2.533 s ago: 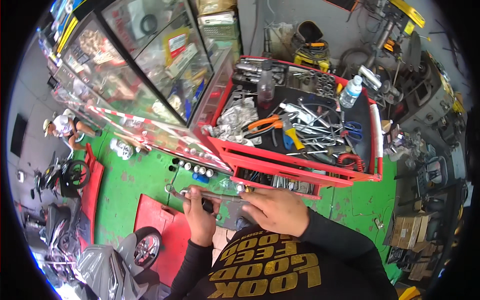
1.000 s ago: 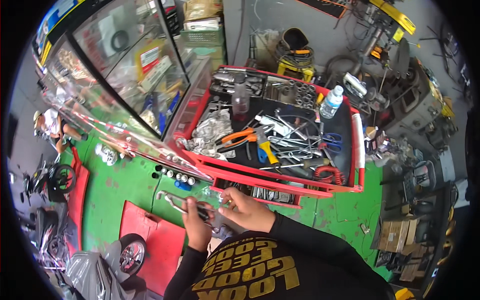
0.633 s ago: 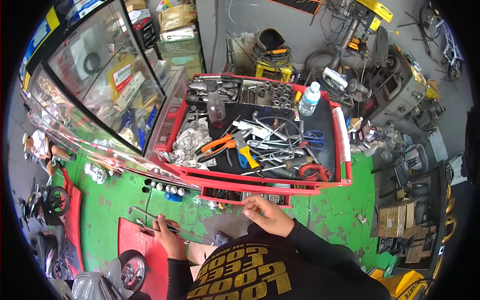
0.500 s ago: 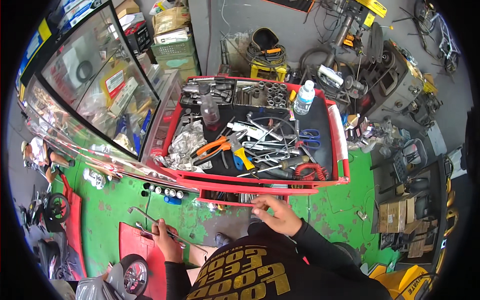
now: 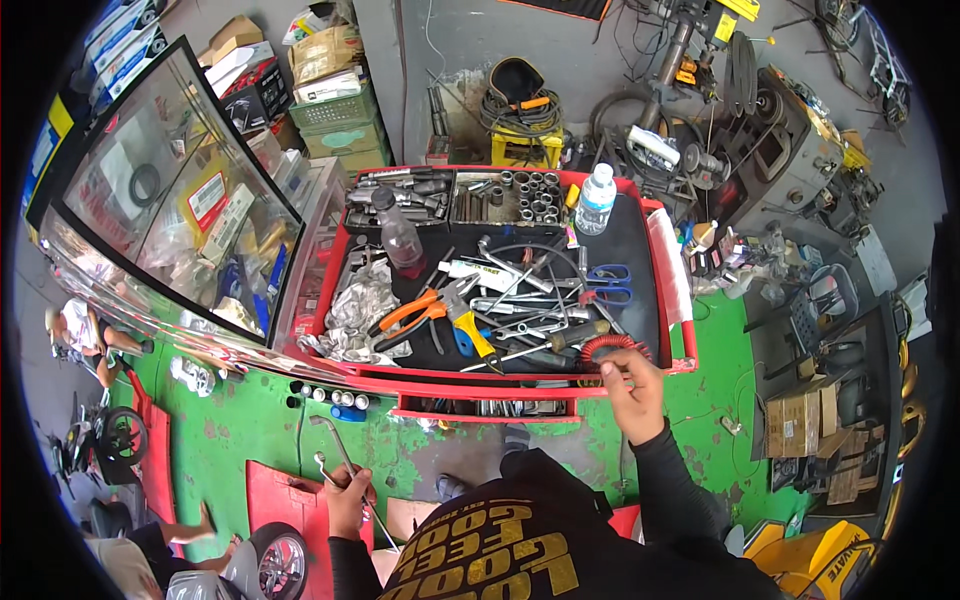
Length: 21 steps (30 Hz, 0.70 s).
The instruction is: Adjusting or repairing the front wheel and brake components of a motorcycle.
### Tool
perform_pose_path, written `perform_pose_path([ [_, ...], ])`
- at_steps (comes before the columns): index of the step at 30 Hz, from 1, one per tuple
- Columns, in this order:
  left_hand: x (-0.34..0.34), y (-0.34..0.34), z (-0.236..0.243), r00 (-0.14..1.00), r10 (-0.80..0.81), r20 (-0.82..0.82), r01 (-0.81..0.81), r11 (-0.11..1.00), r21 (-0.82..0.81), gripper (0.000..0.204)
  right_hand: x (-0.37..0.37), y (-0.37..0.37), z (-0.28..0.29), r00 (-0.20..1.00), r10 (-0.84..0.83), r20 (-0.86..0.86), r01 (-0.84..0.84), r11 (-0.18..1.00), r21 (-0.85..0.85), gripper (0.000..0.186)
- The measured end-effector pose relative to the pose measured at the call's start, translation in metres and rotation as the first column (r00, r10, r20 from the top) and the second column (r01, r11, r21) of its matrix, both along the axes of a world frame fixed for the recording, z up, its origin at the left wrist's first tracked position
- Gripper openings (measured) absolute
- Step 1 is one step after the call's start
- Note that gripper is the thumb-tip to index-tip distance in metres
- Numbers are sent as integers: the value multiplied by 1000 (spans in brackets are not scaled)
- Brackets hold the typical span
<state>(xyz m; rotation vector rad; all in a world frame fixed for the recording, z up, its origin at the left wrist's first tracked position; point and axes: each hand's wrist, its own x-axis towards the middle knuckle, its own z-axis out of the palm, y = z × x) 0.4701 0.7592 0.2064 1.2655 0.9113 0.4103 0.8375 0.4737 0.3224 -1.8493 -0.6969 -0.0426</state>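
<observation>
My left hand (image 5: 351,503) is closed around two metal wrenches: a bent-headed wrench (image 5: 334,437) and a slimmer ring-ended wrench (image 5: 322,461). It is low, left of my body. My right hand (image 5: 637,398) is at the front right edge of a red tool cart (image 5: 684,338), thumb and curled fingers closed on the upper drawer (image 5: 480,386); the fingertips are partly hidden. Beside those fingers lies a red coiled hose (image 5: 600,346). Below, a lower drawer (image 5: 488,417) stands pulled out with metal tools in it.
On the cart top lie orange-handled pliers (image 5: 407,312), blue-handled scissors (image 5: 611,284), a socket tray (image 5: 513,197), crumpled foil-like sheeting (image 5: 362,312) and two bottles, one a clear water bottle (image 5: 595,200). A glass cabinet (image 5: 175,200) flanks the left. Another person (image 5: 85,330) is at far left.
My right hand has moved right and up from the lower drawer to the cart's front edge. The upper drawer shows a wider gap. In my left hand, the wrenches have swung more upright.
</observation>
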Motion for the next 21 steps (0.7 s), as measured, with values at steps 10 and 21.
perform_pose_path([
  [10, 31, -14, 41, 989, 28, -144, -42, 994, -98, 6, 44, -5, -3, 927, -47, 372, 108, 984, -144, 4],
  [21, 38, -12, 33, 989, -9, -148, 3, 999, -42, 10, 60, 5, -28, 910, -77, 408, 193, 948, -252, 8],
])
